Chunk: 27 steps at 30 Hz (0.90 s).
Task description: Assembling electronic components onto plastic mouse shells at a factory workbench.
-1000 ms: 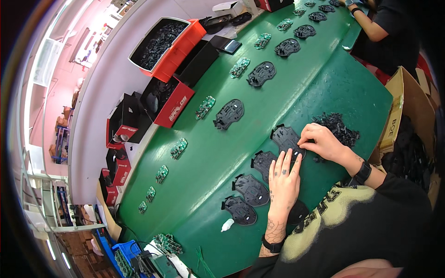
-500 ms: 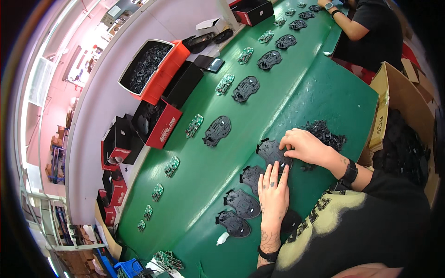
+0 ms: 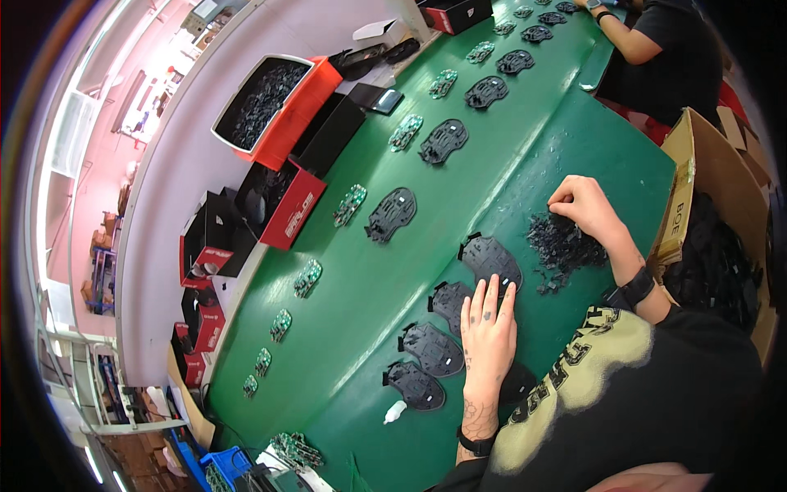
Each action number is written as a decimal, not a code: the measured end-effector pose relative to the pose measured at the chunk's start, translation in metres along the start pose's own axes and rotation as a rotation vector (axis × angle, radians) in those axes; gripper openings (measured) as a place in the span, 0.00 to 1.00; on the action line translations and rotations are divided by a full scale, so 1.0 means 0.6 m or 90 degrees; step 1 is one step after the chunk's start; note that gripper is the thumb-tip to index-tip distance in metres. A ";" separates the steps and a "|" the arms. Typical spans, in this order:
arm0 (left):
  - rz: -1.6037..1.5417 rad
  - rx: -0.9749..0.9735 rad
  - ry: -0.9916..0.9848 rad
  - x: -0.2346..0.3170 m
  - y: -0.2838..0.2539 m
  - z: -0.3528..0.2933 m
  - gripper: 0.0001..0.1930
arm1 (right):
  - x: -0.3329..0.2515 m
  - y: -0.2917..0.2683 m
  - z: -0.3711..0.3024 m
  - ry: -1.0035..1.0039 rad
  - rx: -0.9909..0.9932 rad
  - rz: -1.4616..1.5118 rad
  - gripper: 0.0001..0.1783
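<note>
My left hand lies flat, its fingers stretched out. Its fingertips rest on the lower edge of a black computer-mouse base shell, the farthest in a row of several such shells on the near side of the bench. My right hand is over the far edge of a heap of small black plastic pieces, thumb and fingers pinched together. Whatever is between those fingertips is too small to make out. Close beside the left hand, partly covered by it, sits another mouse base shell; two more lie nearer me.
Green circuit boards and black mouse shells line the green bench. An orange bin of black parts stands above red-and-black boxes. At right is an open carton; a co-worker's arm reaches in behind. A small white bottle lies near the shells.
My right hand has moved off the mouse shell, away and to the right, to the heap of black pieces. The left hand stays on the shell. The view has shifted slightly.
</note>
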<state>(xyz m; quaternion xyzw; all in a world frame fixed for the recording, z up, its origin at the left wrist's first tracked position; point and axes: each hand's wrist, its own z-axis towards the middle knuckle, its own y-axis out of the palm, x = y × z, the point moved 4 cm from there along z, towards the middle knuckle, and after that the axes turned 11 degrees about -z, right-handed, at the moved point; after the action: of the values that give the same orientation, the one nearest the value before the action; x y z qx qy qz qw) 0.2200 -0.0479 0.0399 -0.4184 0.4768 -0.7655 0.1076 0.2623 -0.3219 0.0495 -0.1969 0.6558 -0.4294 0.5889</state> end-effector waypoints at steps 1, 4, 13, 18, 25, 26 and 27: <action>-0.002 -0.002 -0.004 0.000 0.004 0.000 0.26 | 0.009 -0.001 -0.002 0.003 0.008 0.011 0.07; -0.039 0.044 0.014 0.006 -0.004 0.005 0.23 | 0.010 0.000 -0.008 -0.027 0.029 0.014 0.07; -0.024 0.180 -0.094 -0.053 -0.068 -0.027 0.21 | -0.140 0.129 -0.086 -0.037 -0.366 0.433 0.08; -0.037 0.131 -0.156 -0.053 -0.065 -0.035 0.26 | -0.183 0.146 -0.097 -0.160 -0.352 0.300 0.08; -0.056 0.140 -0.156 -0.061 -0.065 -0.041 0.26 | -0.188 0.150 -0.101 -0.294 -0.268 0.178 0.06; -0.047 0.142 -0.154 -0.060 -0.066 -0.041 0.25 | -0.187 0.152 -0.102 -0.295 -0.272 0.181 0.06; -0.047 0.143 -0.156 -0.060 -0.065 -0.041 0.25 | -0.189 0.150 -0.104 -0.328 -0.253 0.161 0.06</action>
<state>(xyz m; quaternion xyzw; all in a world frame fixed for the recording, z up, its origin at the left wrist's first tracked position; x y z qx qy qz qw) 0.2334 0.0082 0.0478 -0.5112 0.3561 -0.7605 0.1829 0.2518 -0.1650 0.0425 -0.3269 0.5755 -0.1535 0.7337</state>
